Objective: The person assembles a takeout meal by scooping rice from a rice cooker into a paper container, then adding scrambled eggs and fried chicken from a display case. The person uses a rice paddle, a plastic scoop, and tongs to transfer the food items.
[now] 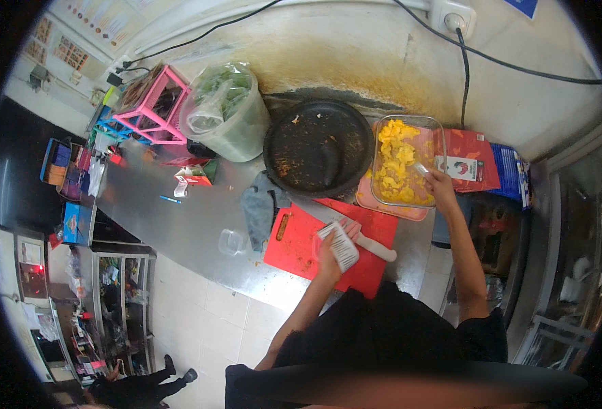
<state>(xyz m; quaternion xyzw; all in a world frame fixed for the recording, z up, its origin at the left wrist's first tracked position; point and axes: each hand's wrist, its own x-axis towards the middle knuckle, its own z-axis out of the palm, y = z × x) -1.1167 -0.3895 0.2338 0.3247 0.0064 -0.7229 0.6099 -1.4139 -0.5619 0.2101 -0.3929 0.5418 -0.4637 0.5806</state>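
My left hand (327, 256) is closed around a small white tub with a dark-striped side (345, 248), held above the red cutting board (295, 238). In my right hand (440, 189) is the handle of a metal utensil (421, 168), its end reaching into a glass dish; whether it is a spoon or a fork I cannot tell. Soft yellow lumps (397, 158), looking like scrambled egg, lie mostly along the left side of the glass dish (442, 140). A knife with a white handle (377, 248) rests on the board beside my left hand.
A large dark pan (301, 143) stands behind the board. A blue-grey cloth (256, 208) and a clear container (232, 242) lie left of it. A translucent bucket (250, 129) of greens stands farther back. Right of the dish is a red packet (481, 160). Another person (137, 388) is at lower left.
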